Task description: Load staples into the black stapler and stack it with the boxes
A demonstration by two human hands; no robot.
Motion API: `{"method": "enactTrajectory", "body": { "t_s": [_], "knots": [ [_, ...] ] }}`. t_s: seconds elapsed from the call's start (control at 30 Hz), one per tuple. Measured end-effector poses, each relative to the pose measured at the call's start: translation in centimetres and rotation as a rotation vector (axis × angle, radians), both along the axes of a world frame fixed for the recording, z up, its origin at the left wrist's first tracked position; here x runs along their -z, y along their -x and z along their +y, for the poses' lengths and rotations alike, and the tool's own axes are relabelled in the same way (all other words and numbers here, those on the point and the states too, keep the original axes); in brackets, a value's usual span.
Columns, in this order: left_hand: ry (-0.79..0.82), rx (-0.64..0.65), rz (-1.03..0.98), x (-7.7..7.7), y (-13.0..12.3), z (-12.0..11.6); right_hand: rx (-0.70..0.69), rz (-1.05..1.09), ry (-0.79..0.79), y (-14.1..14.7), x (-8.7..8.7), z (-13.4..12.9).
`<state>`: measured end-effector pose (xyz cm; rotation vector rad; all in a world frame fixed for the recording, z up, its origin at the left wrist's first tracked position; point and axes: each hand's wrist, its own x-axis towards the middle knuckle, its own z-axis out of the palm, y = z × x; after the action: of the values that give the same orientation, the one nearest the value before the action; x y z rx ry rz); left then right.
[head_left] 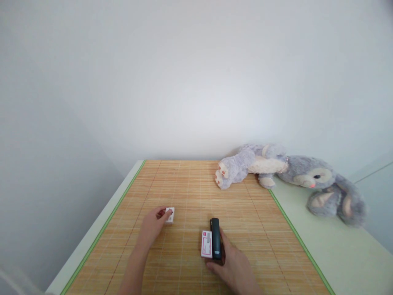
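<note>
My left hand [154,223] pinches a small white box [170,215] with dark red marks on it, low over the bamboo mat or resting on it. The thumb lies on its left part and covers some of the print. Further right, a black stapler [216,239] points away from me. Against its left side lies a larger white box [206,245] with a magenta border and label. My right hand [235,262] closes around the stapler's near right part, with the thumb by the near end and the fingers along the right side, partly hidden.
The bamboo mat [184,180] with green edging covers much of a pale table [331,229]. A grey plush rabbit [260,164] lies across the back right, over the mat's edge. A white wall [184,82] stands behind.
</note>
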<state>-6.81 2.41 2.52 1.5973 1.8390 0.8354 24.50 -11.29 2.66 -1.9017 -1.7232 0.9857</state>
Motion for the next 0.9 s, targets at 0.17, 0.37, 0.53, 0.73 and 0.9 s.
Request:
{"method": "enactTrajectory", "body": {
  "t_s": [0.17,0.37,0.53,0.73,0.9],
  "knots": [
    [0.050,0.222,-0.139,0.8,-8.6,-1.7,0.000,-0.005,0.004,0.3,-0.3,0.6],
    [0.029,0.224,-0.182,1.1,-11.9,-3.2,-0.006,-0.012,-0.023,0.2,-0.2,0.4],
    [0.027,0.196,-0.205,1.2,-11.7,-2.8,-0.023,-0.032,-0.026,0.1,-0.1,0.2],
    [0.005,0.176,-0.221,1.2,-13.1,-3.1,-0.031,-0.055,-0.028,0.8,-0.6,0.4],
    [-0.032,0.103,-0.247,1.5,-14.0,-4.5,-0.022,-0.061,-0.029,1.4,-0.5,0.6]
  ]
}}
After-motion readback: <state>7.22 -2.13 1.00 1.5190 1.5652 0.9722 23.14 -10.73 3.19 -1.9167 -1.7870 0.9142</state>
